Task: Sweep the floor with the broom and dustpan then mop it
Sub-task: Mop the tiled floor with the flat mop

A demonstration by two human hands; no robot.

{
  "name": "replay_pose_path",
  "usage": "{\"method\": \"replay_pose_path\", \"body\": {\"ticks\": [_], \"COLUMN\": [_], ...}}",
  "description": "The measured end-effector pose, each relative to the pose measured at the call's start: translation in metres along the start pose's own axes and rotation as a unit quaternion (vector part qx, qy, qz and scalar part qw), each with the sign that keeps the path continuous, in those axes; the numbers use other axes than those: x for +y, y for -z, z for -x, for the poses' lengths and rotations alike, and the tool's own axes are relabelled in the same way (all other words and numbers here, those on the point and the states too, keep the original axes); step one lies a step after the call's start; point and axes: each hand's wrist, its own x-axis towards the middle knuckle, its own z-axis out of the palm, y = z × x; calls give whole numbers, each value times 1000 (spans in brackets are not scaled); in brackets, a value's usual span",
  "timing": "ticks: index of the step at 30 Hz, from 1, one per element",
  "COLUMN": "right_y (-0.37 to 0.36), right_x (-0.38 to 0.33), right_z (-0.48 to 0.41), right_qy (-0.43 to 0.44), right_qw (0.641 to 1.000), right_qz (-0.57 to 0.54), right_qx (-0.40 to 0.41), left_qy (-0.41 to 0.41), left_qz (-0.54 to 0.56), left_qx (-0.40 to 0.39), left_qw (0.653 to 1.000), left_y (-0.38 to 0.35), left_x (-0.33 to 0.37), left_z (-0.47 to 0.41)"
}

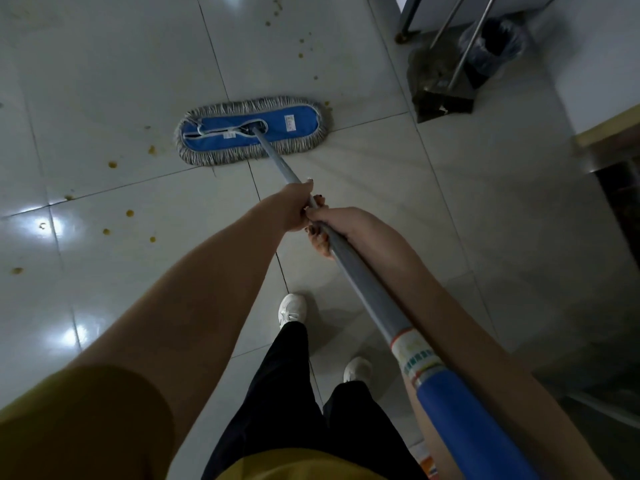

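On the spotted tile floor (381, 168), the flat mop (221, 133) lies level: blue pad, grey fringed edge, grey metal pole (280, 158). The left hand (294, 209) and right hand (341, 225) both clamp the pole, touching.

Indoor premises with a hard floor. I stand on large, glossy, pale floor tiles (104, 81) with dark grout lines that reflect overhead lights. Yellow-brown spots (112, 164) mark them. In the corner by a white wall (595, 46) are metal furniture legs (408, 15), a bag-lined bin (495, 43) and a dustpan (446, 102). Consistent with a kitchen or canteen; I cannot tell which.
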Motion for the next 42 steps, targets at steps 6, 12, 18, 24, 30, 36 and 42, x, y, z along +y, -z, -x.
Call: {"method": "replay_pose_path", "body": {"ticks": [6, 12, 18, 24, 30, 36, 42], "right_y": [46, 106, 147, 147, 130, 95, 62], "right_x": [44, 94, 118, 98, 48, -19, -84], "right_z": [20, 59, 86, 72, 50, 26, 3], "right_qy": [-6, 12, 18, 19, 9, 24, 34], "right_qw": [999, 998, 996, 993, 991, 990, 990], "right_qz": [45, 53, 64, 102, 116, 125, 124], "right_qx": [23, 38, 60, 64, 67, 62, 62], "left_qy": [4, 10, 21, 30, 37, 44, 45], "left_qz": [-13, -13, -9, -4, -5, -19, -76], "left_qx": [-35, -64, -77, -55, -51, -45, -66], "left_qw": [999, 998, 997, 998, 998, 998, 994], "left_y": [-26, -72, -108, -112, -111, -97, -84], "left_x": [-60, -130, -167, -152, -102, -25, 52], "left_z": [17, 42, 54, 47, 29, 0, -23]}}
